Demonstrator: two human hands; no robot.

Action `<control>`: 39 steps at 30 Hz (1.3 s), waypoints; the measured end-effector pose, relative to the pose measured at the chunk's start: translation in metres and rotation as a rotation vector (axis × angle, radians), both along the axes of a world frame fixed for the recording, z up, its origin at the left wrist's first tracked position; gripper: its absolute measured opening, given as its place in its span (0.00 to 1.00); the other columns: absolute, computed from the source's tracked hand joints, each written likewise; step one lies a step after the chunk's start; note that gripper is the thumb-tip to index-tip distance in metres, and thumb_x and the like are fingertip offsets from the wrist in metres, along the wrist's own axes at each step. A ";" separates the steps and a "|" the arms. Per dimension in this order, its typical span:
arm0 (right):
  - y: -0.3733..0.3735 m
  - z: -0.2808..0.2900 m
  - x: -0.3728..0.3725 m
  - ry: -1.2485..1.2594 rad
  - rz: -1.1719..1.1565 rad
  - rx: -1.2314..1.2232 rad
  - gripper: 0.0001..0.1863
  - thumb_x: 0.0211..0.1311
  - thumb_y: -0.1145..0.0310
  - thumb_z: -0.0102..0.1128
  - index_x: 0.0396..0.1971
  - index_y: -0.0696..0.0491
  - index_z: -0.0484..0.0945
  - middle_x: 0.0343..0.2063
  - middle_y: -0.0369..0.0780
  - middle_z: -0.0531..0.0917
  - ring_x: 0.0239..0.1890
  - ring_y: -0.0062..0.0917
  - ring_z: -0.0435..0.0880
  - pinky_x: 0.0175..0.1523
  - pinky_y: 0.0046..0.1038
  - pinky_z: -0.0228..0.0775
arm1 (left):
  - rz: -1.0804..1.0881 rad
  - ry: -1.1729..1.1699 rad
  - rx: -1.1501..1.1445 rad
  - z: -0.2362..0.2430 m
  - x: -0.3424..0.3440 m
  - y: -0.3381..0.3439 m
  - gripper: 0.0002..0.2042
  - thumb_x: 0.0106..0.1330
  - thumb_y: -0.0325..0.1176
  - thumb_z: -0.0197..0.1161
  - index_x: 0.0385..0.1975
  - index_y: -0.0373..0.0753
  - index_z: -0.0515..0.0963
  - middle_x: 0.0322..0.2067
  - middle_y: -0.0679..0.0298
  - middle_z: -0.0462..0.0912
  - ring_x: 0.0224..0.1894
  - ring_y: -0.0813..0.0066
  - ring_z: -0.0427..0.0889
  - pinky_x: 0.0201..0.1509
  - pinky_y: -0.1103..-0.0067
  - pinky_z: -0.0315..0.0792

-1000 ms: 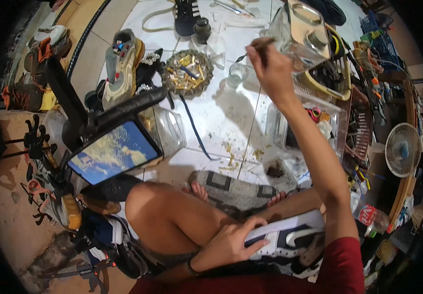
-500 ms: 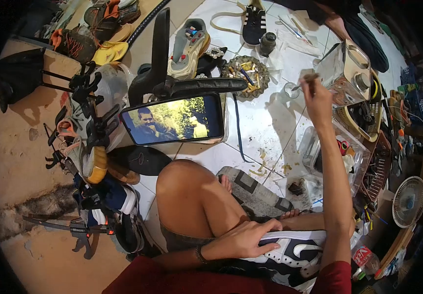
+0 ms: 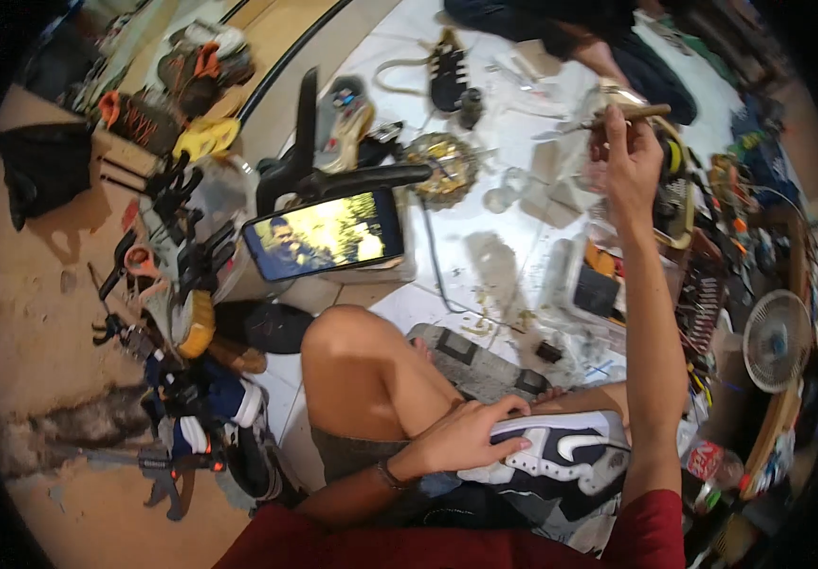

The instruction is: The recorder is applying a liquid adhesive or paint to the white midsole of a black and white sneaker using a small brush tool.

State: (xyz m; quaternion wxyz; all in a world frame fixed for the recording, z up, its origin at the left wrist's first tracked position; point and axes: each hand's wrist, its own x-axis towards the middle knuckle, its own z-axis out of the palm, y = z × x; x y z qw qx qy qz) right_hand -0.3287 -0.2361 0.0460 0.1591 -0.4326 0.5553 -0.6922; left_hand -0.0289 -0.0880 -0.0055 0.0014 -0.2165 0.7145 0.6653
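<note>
A navy-and-white sneaker [image 3: 565, 465] lies on its side across my lap. My left hand [image 3: 471, 436] rests on it, thumb and fingers closed over its edge near the white sole. Raised out in front, my right hand [image 3: 627, 156] grips a slim tool with a brown handle [image 3: 648, 111], perhaps a brush; its thin end points left and is blurred. Behind that hand a metal can [image 3: 615, 95] is mostly hidden. A small clear cup [image 3: 499, 199] stands on the tiles to the left of the hand.
A phone [image 3: 324, 232] playing a video leans beside a black clamp-like stand [image 3: 307, 142]. Beyond it are an ashtray [image 3: 442, 169] full of butts, a dark bottle [image 3: 471, 107] and a black shoe [image 3: 447, 71]. A fan [image 3: 777, 341] stands right; clamped shoes [image 3: 196, 322] crowd the left.
My view has shifted, so the floor items appear farther left. My right hand has moved to the right, now in front of the can, with the tool turned sideways. My left hand stays on the sneaker.
</note>
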 end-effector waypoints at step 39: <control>0.327 -0.010 0.163 -0.212 0.019 0.242 0.10 0.62 0.73 0.64 0.40 0.63 0.77 0.35 0.39 0.82 0.39 0.18 0.81 0.44 0.20 0.74 | 0.026 -0.027 -0.452 0.027 0.013 0.036 0.19 0.58 0.38 0.71 0.43 0.31 0.78 0.33 0.53 0.85 0.37 0.69 0.82 0.45 0.75 0.73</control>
